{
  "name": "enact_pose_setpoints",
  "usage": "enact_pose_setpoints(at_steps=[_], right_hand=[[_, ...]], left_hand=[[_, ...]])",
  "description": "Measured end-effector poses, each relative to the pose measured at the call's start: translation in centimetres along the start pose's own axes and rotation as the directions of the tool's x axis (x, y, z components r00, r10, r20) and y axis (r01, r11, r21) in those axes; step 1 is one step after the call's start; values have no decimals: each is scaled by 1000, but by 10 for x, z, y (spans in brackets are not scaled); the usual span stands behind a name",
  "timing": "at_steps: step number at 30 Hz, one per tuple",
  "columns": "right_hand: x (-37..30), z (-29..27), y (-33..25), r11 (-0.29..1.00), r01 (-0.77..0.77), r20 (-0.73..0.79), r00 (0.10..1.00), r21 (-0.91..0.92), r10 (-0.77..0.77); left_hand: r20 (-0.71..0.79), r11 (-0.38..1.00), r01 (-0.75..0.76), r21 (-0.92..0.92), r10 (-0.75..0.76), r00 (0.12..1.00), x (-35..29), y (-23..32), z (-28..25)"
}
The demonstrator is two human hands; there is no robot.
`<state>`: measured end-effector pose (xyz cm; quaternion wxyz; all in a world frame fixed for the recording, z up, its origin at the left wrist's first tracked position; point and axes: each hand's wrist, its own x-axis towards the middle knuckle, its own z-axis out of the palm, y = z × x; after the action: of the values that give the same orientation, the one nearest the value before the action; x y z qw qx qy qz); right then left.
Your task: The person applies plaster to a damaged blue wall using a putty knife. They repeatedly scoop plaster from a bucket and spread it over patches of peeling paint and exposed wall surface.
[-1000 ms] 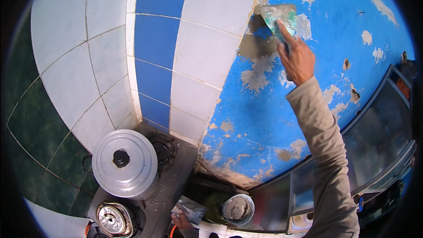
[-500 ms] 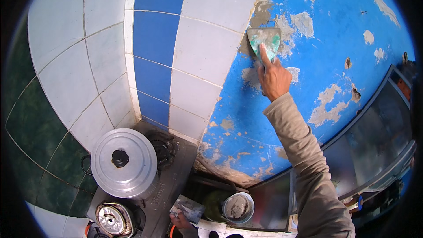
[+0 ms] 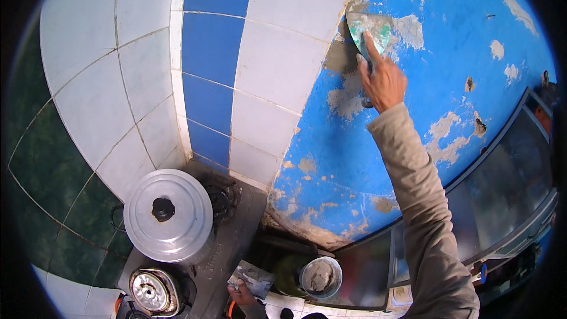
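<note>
The right grip [image 3: 385, 81] clasps the scraper [image 3: 367, 28] at the wall [image 3: 455, 65], covering its lower end; the left grip [image 3: 243, 295] pinches a plate [image 3: 254, 279], most fingers hidden.

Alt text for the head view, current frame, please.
The right hand holds a scraper against a peeling blue wall, beside the edge of white tiles. Low in view, the left hand holds a smeared flat plate near a bucket of grey paste; at left, a lidded pot sits on a stove.
</note>
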<state>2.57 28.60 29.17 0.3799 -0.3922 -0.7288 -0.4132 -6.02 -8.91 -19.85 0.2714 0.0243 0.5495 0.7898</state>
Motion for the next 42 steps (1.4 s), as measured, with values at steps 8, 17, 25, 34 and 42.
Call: enact_pose_setpoints(at_steps=[8, 17, 25, 34, 42], right_hand=[[-32, 20, -20, 998, -34, 134, 990, -47, 40], [-92, 35, -37, 999, -54, 239, 970, 0, 52], [-154, 16, -39, 986, -59, 474, 880, 158, -23], [-165, -108, -8, 750, -16, 586, 635, 661, -503], [-168, -146, -27, 686, 257, 558, 424, 681, -713]], left_hand=[[41, 995, -62, -77, 65, 997, -4, -6, 2], [46, 988, -51, -146, 58, 997, -7, 7, 9], [68, 978, 6, -208, 8, 998, -9, 9, 9], [229, 973, -163, 163, 123, 966, -4, 117, 107], [286, 978, -196, -69, 208, 936, -7, 142, 141]])
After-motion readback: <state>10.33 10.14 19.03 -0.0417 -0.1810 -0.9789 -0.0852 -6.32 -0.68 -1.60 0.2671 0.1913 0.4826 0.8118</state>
